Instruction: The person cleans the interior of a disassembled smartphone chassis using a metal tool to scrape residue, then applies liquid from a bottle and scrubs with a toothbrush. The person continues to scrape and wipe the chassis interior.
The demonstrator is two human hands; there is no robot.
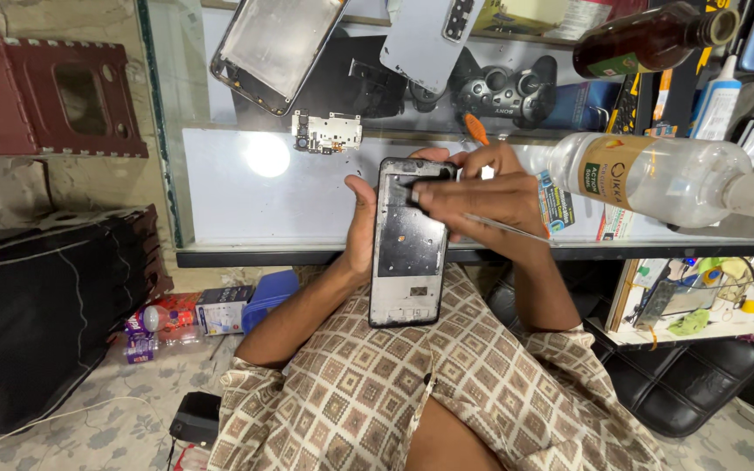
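Observation:
My left hand [360, 228] grips an opened phone frame [407, 262] by its left edge and holds it upright over my lap. The frame is dark, with its inner parts bare. My right hand [486, 194] lies across the top of the frame, fingertips pressed on its upper end. An orange-handled screwdriver [476, 129] sticks up from behind the right fingers. The tool's tip is hidden by the fingers.
A glass counter [246, 201] carries a small circuit board [326, 133], a phone frame [274, 48], a grey back cover [429, 35], a game controller [503, 87], a clear bottle [656, 179] and a brown bottle [647, 39]. A red stool [63, 96] and black bag [37, 296] stand left.

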